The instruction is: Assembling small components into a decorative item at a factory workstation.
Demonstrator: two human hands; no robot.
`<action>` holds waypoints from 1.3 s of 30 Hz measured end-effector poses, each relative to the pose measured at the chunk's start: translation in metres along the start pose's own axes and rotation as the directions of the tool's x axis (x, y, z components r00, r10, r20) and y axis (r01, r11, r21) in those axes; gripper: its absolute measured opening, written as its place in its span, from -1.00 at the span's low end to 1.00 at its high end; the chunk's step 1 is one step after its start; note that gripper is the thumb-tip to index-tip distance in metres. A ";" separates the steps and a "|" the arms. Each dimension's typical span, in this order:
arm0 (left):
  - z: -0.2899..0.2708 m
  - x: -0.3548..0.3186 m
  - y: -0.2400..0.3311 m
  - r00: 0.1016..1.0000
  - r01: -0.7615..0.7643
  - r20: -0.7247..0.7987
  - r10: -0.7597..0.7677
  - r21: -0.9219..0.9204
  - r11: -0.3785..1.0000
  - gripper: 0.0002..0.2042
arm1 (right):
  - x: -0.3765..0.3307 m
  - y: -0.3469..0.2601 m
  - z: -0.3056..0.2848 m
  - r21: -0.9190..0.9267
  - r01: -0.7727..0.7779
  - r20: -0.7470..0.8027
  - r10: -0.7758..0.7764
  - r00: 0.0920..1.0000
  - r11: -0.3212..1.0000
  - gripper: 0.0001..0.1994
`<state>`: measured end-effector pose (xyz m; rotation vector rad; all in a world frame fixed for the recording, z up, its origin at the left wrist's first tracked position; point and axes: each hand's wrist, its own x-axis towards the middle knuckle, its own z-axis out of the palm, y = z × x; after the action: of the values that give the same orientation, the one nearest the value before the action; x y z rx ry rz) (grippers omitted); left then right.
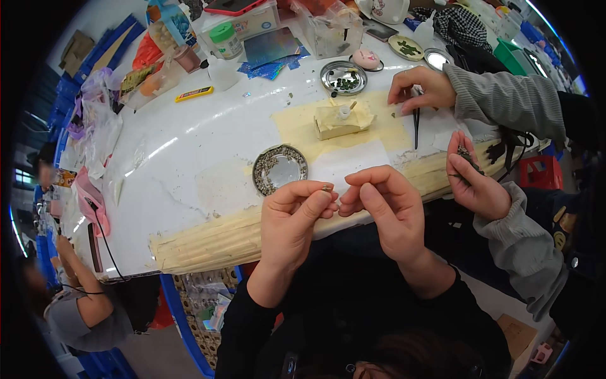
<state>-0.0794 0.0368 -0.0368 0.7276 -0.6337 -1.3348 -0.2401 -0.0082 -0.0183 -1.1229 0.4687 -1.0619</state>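
My left hand (291,218) is closed in a pinch, with a tiny brownish piece (326,188) between thumb and forefinger. Facing it, my right hand (392,211) has its thumb and fingertips drawn together; whatever they may hold is too small to make out. Both hands are raised over the table's near edge, their fingertips nearly meeting. Just beyond my left hand sits a round metal dish (258,180) with many small grey-brown pieces along its inside. Farther back, a small paper-wrapped block (341,129) carries a little white container (344,112).
At right, a co-worker's hand (429,88) is by black tweezers (416,126); their other hand (483,189) cups dark green pieces. Behind lie a dish of dark bits (325,81), a yellow box cutter (194,94) and a green-lidded jar (225,41). Yellow tape covers the table edge (208,243).
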 end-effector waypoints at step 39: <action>0.052 0.009 -0.029 0.951 -0.303 0.048 0.306 0.345 0.888 -0.85 | -0.022 -0.007 -0.030 -0.094 0.121 -0.137 -0.133 0.982 0.988 -0.84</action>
<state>-0.1361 0.0204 -0.0264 0.8760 -0.9537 -0.9365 -0.2765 -0.0048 -0.0286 -1.1691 0.5663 -1.2501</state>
